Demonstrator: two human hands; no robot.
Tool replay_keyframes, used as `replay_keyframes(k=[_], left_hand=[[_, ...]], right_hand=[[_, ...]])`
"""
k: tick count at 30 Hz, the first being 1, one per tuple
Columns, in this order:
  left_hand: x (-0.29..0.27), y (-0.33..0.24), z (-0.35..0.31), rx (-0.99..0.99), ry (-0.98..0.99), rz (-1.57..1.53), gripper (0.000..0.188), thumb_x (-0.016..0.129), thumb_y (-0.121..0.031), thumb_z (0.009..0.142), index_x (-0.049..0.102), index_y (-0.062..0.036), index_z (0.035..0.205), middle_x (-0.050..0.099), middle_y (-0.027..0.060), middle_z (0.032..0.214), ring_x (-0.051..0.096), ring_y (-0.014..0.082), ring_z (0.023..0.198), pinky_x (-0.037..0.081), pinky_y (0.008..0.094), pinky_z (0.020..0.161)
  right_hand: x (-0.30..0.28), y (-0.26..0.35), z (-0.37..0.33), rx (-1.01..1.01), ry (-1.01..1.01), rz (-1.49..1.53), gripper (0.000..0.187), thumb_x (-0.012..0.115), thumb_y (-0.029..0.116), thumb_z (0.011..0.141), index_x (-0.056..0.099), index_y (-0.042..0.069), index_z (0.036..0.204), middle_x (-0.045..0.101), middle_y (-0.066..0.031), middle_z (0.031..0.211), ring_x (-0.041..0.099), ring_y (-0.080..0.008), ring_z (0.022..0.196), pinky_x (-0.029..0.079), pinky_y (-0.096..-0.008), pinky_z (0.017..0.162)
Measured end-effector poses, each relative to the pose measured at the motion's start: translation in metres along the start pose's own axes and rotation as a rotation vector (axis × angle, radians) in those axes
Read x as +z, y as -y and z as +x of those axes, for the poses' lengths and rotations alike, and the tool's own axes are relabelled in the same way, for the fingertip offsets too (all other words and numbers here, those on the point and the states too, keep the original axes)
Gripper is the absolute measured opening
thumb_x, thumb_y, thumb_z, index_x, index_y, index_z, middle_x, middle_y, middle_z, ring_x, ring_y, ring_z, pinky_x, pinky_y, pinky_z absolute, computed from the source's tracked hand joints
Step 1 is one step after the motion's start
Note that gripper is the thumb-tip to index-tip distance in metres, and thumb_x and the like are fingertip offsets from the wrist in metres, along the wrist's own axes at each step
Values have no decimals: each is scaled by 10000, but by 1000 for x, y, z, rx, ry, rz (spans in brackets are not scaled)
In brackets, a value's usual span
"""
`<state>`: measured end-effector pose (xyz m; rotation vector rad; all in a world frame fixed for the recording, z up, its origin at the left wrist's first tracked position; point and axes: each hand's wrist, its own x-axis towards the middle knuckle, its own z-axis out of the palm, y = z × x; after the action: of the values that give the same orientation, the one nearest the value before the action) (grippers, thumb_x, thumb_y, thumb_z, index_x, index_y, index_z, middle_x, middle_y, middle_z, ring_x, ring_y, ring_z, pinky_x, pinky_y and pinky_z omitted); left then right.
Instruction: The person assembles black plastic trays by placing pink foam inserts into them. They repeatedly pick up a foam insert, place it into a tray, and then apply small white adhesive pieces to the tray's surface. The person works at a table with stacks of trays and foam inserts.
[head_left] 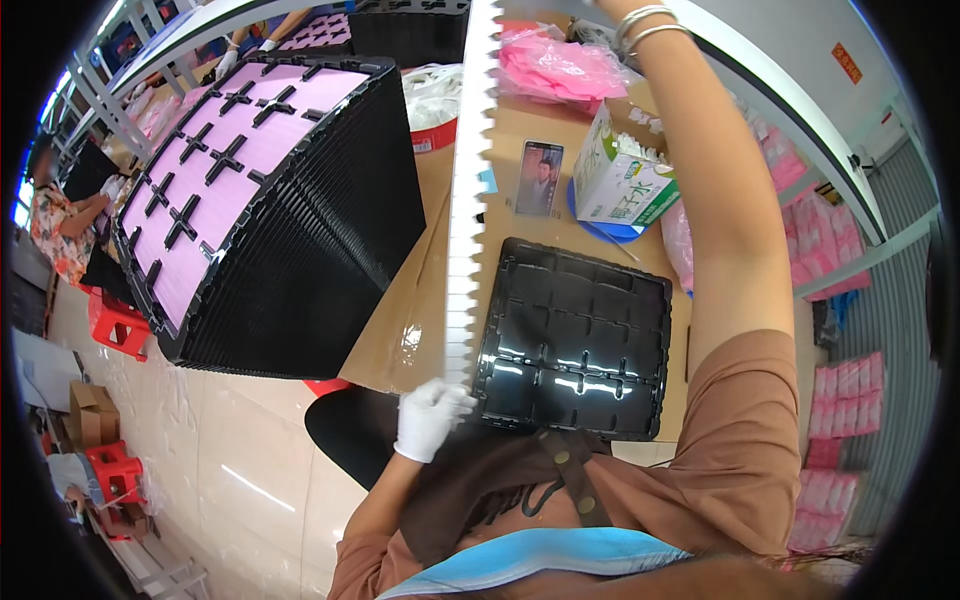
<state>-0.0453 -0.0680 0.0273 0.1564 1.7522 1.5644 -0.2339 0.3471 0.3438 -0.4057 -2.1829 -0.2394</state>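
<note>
My left hand (430, 418), in a white glove, is closed at the near end of a long white strip with a notched right edge (463, 250). The strip runs away from me, upright or on edge, between two groups of black trays. My right arm stretches far forward, with bangles at the wrist; the hand itself is cut off by the upper edge. Just right of the strip lies a glossy black compartmented tray (575, 340), showing no contents. To the left stands a tall stack of black trays (300, 220), its top covered by a pink sheet with black cross-shaped ribs showing.
Beyond the tray are a phone (540, 178) showing a picture, and an open white-green carton (625, 170) of small white pieces on a blue plate (607, 230). Pink plastic bags (560, 65) lie farther back. At far left, a person (65, 220) sits near red stools (118, 325).
</note>
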Motion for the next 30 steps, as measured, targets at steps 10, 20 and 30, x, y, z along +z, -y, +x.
replay_keyframes(k=[10, 20, 30], left_hand=[[-27, 112, 6, -69, -147, 133, 196, 600, -124, 886, 674, 58, 897, 703, 116, 762, 677, 141, 669, 541, 262, 657], [-64, 164, -32, -271, -196, 33, 176, 569, -113, 917, 645, 46, 930, 694, 113, 791, 662, 139, 665, 540, 256, 624], [-58, 84, -17, -9, -245, -126, 248, 584, -176, 951, 649, 59, 999, 662, 55, 813, 617, 99, 667, 503, 246, 596]], right_hand=[[11, -5, 5, 18, 140, -79, 344, 498, 267, 872, 668, 101, 1121, 665, -206, 1050, 638, -374, 961, 496, -436, 849], [-5, 27, -11, -173, 73, 141, 345, 510, 310, 880, 684, 61, 1042, 666, -228, 993, 643, -378, 915, 502, -430, 825], [-60, 2, -178, -211, -140, 463, 242, 573, 54, 826, 632, 42, 1060, 639, -163, 1002, 601, -337, 933, 471, -406, 848]])
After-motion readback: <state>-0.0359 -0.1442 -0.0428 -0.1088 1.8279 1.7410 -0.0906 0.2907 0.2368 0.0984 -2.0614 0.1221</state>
